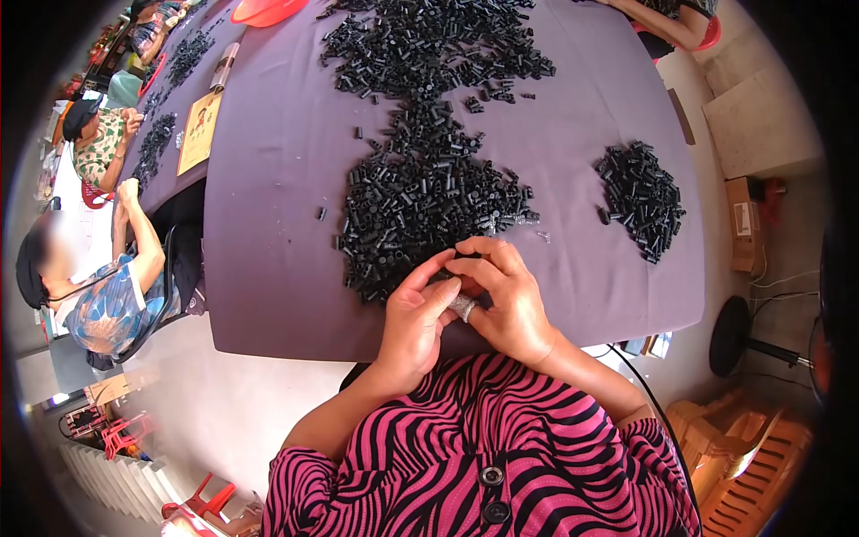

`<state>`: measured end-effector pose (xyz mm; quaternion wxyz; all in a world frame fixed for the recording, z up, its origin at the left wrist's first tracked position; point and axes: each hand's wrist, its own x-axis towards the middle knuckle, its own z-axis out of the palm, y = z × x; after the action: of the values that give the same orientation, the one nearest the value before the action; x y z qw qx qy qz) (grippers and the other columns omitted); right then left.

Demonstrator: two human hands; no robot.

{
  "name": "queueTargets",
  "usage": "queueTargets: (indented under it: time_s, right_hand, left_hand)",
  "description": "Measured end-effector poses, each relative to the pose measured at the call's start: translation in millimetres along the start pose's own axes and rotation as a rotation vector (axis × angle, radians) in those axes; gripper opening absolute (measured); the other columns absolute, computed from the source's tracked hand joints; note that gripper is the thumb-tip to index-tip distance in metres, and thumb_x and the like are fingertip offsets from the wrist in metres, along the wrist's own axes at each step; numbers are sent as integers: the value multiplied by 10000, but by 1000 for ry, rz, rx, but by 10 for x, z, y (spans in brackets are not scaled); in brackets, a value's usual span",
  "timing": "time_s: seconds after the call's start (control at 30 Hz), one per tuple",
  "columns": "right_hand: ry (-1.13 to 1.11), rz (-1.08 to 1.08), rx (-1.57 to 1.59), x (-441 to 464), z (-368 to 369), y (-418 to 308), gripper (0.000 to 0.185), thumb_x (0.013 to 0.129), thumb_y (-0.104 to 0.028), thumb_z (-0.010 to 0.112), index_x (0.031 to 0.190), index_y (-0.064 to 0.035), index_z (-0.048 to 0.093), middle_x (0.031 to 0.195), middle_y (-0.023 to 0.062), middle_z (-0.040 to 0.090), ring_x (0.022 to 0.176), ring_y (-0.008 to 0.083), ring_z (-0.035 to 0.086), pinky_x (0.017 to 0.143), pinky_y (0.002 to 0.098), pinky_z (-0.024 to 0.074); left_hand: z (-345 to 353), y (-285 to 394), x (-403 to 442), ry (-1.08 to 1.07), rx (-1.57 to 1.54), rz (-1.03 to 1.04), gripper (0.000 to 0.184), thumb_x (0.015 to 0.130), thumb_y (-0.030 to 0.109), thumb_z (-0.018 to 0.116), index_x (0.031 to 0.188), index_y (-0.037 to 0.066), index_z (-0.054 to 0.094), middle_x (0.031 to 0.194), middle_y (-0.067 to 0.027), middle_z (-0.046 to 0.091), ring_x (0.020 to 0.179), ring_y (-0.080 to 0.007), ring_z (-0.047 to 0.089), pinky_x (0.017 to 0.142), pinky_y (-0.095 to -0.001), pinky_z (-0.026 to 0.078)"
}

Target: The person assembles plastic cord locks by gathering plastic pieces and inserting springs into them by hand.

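Observation:
My left hand (417,324) and my right hand (508,302) meet at the near edge of the table, fingertips together. Both are closed, and whatever lies between the fingers is too small or hidden to make out. A whitish wrap (463,306) shows on a finger between the hands. Just beyond my fingers a large pile of small black cylindrical parts (420,192) spreads over the purple-grey cloth. Some tiny clear pieces (510,220) lie at the pile's right side. A smaller heap of black parts (641,199) sits farther right.
The cloth-covered table (277,268) fills the middle. At the left, people (112,304) sit by another table bearing black parts and a yellow booklet (199,132). A red basin (268,11) is at the top. Orange plastic chairs (743,465) and a fan (732,336) stand at the right.

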<state>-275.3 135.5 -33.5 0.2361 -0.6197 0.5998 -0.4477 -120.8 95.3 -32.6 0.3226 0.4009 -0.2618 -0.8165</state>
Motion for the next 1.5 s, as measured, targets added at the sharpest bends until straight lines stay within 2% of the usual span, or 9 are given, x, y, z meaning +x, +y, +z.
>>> queueTargets:
  time_s: [0.43,0.53,0.57,0.67,0.83,1.03,1.17,1.23,1.5]
  right_hand:
    - [-24,-104,4,47,-85,31,500,667,-31,845,1153,-61,732,1201,89,651,1057,328,626,892,411,549]
    - [-7,-104,92,54,-144,23,510,655,21,828,1150,-57,737,1176,91,639,1042,301,622,853,383,554]
    - [-26,13,233,37,-162,-14,523,656,78,801,1159,-50,743,1151,90,615,1035,264,609,814,348,557]
    - [-25,-3,300,63,-239,-25,539,666,119,770,1178,-47,742,1142,90,594,1035,236,600,798,324,562]
    - [-61,-61,290,112,-343,-47,548,687,148,704,1201,-39,736,1136,97,589,1032,230,604,849,310,538]
    - [18,-208,142,183,-349,-132,513,670,73,774,1167,-47,738,1082,104,635,980,251,620,836,349,536]
    - [57,-269,73,204,-336,-108,492,666,49,798,1146,-39,738,1054,99,647,907,236,635,767,342,540]
    - [72,-286,87,206,-339,-97,489,664,58,796,1142,-28,736,1043,97,647,865,217,637,716,327,537]
    - [-6,-186,212,30,-336,2,469,676,95,769,1132,-10,727,1032,97,645,824,176,619,643,292,519]
  left_hand:
    - [32,41,-23,-99,72,69,500,1063,101,600,1518,-19,431,1178,-141,708,1064,-222,719,918,-344,590]
    - [83,110,-84,-88,127,83,467,1116,237,515,1510,-4,443,1206,-142,700,1128,-250,696,960,-383,557]
    - [35,113,-66,-132,107,95,458,1133,317,469,1462,-1,495,1216,-146,701,1145,-252,691,953,-388,554]
    - [-5,179,-105,-217,165,38,451,1133,346,456,1401,-5,551,1236,-149,702,1150,-244,688,964,-389,550]
    - [78,341,-78,-315,133,-6,307,1081,231,583,1222,-22,685,1201,-137,722,1132,-228,696,968,-372,557]
    - [70,311,-34,-338,94,60,258,1072,166,590,1216,-26,684,1153,-120,727,1073,-211,699,931,-362,557]
    - [101,310,-47,-349,39,80,252,1072,179,602,1185,-26,696,1142,-111,737,1020,-162,693,894,-299,533]
    - [128,327,-45,-351,38,62,260,1071,182,603,1198,-25,696,1144,-113,736,1033,-174,700,911,-318,549]
    - [79,158,-34,-353,-83,-83,271,1066,191,609,1202,-22,706,1152,-116,736,1043,-187,711,931,-339,570]
